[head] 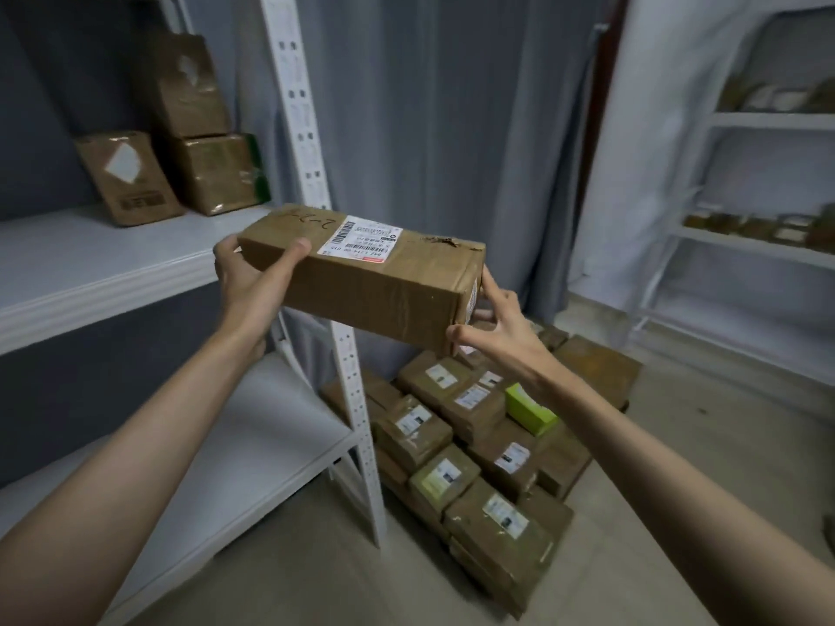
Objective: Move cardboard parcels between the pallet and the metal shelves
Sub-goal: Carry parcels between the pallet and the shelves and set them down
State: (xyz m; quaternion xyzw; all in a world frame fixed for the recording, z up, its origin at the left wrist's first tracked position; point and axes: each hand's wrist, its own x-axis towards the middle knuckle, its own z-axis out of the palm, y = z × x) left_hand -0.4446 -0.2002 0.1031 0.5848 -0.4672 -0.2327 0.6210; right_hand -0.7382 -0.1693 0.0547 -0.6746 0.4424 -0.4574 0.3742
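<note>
Cardboard, long and taped, the parcel [361, 273] hangs just off the shelf board [90, 259] edge, left hand [248, 286] gripping its near end, right hand [497, 323] cradling the far corner with spread fingers; best kept level and slid on beside the three stored boxes [180, 142].

One head-worn camera looks forward and down, close over both forearms, toward the metal shelves [135, 259] and stacked parcels [474, 445].

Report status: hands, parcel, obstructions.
Both hands, left hand and right hand, grip long parcel mid-air. Shelf beside it. White upright behind parcel.
</note>
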